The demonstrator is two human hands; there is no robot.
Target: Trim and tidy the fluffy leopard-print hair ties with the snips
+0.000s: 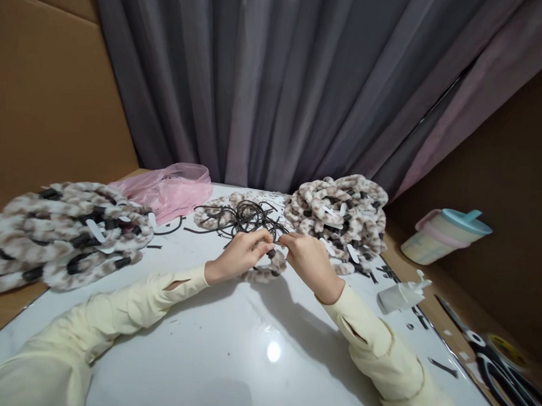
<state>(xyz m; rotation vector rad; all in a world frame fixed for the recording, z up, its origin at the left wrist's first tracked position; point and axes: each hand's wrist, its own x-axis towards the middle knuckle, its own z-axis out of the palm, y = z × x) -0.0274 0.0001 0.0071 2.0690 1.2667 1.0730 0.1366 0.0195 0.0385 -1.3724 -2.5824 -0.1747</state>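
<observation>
My left hand [243,255] is closed in a pinch, thumb against the fingers, over the middle of the table. Facing it, my right hand [312,263] also pinches, knuckles up. A thin dark cord seems to run between the fingertips, though most of it is hidden. Just below and between the hands lies a small fluffy white-and-brown ring [275,264] with a dark band, partly covered by my left hand. A tangle of black cords [252,215] lies right behind the hands, and another fluffy ring [203,215] is partly under it.
Piles of fluffy banded rings with white tags stand left [72,224] and right [343,206]. A pink plastic bag [173,187] lies behind the left pile. At right are a small squeeze bottle [399,297], a lidded cup [440,237], scissors [493,362] and cord scraps [442,367].
</observation>
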